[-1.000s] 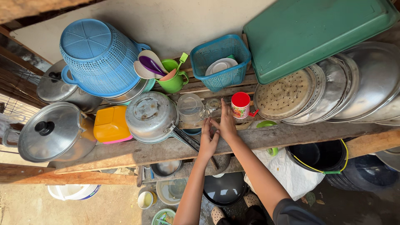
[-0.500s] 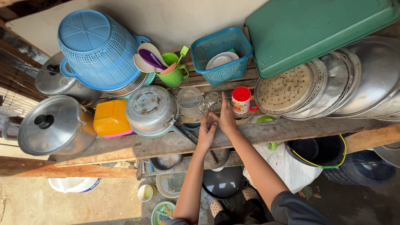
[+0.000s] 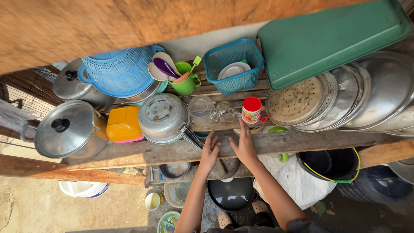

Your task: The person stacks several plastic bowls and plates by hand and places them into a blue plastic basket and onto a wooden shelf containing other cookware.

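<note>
- Steel saucepan point(image 3: 163, 117): inverted on the wooden shelf point(image 3: 142, 154), left of both hands.
- Left hand point(image 3: 210, 150): fingers extended, empty, resting on the shelf edge.
- Clear glass point(image 3: 225, 111): upside down, just beyond the hands.
- Right hand point(image 3: 244, 146): open, empty, below the red cup point(image 3: 251, 110).

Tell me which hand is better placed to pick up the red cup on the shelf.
Probably the right hand: its fingertips point at the red cup just above. The left hand rests lower left, nearer the pan handle.
</note>
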